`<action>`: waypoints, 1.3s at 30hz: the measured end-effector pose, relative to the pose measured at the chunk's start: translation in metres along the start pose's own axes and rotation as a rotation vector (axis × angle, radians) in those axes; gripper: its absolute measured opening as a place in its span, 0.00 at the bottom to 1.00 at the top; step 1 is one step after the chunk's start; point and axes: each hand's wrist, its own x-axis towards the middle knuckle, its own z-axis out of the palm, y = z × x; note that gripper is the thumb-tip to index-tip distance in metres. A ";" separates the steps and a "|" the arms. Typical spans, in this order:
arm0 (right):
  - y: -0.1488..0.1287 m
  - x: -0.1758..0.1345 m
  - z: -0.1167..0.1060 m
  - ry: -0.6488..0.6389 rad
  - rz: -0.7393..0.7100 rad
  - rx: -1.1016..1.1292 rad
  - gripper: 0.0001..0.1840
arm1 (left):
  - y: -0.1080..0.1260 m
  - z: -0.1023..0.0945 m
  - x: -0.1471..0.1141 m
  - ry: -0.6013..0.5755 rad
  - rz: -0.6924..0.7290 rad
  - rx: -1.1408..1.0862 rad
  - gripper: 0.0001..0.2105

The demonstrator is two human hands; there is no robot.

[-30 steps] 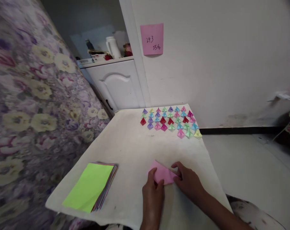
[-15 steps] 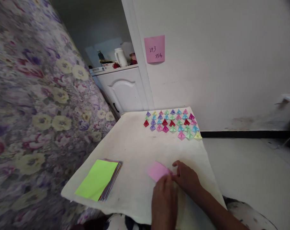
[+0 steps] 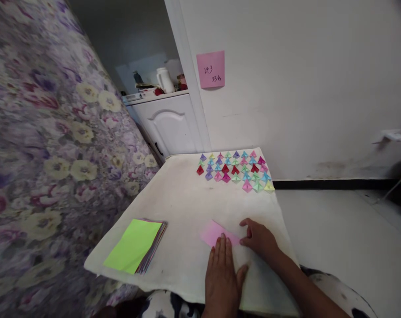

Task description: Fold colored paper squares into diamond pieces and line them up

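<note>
A pink sheet of folded paper [image 3: 209, 232] lies on the cream-covered table near its front. My left hand [image 3: 222, 278] rests flat on it, fingers stretched forward over its lower edge and thumb out to the side. Close to the paper's right-hand corner is my right hand [image 3: 260, 240]. Its thumb tip is at that corner, while the index finger curves apart above it, with a gap between them. To the left lies a stack of coloured paper [image 3: 134, 245], topped by a bright green sheet.
Several small folded paper pieces [image 3: 235, 169] in many colours stand in rows at the table's [image 3: 183, 194] far right. A floral curtain [image 3: 64, 176] borders the left side. Behind are a white cabinet [image 3: 172, 128] and a wall with a pink note [image 3: 211, 70].
My left hand has flattened onto the pink paper, its fingers stretching out. The right hand's thumb and index finger are wider apart. The view has shifted slightly.
</note>
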 end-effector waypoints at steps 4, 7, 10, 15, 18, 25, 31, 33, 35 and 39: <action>0.003 -0.002 -0.009 0.017 -0.009 -0.016 0.19 | -0.002 0.000 -0.002 -0.001 0.005 0.017 0.29; -0.008 -0.019 -0.003 0.101 -0.079 0.000 0.18 | -0.002 0.000 -0.002 -0.002 0.004 0.005 0.29; -0.022 -0.045 0.016 0.045 -0.481 0.048 0.23 | -0.001 0.000 -0.002 -0.050 -0.002 -0.015 0.27; -0.019 -0.068 0.036 -0.077 -0.625 -0.088 0.36 | -0.002 0.000 -0.001 -0.160 -0.027 -0.038 0.29; -0.004 -0.066 0.034 -0.068 -0.618 -0.169 0.35 | -0.006 -0.005 -0.003 -0.193 -0.049 -0.040 0.29; 0.007 -0.066 0.035 0.028 -0.579 -0.267 0.28 | -0.026 -0.014 -0.018 -0.150 -0.060 -0.045 0.28; -0.016 -0.062 0.035 0.105 -0.435 -0.281 0.19 | -0.050 -0.030 0.009 -0.056 -0.127 -0.263 0.21; -0.020 -0.059 0.037 0.096 -0.420 -0.274 0.19 | -0.058 -0.037 0.030 -0.034 -0.177 -0.381 0.19; -0.020 -0.056 0.040 0.106 -0.418 -0.254 0.19 | -0.065 -0.040 0.050 -0.043 -0.247 -0.462 0.18; -0.017 -0.047 0.042 0.115 -0.424 -0.130 0.17 | -0.076 -0.035 0.073 -0.064 -0.363 -0.499 0.15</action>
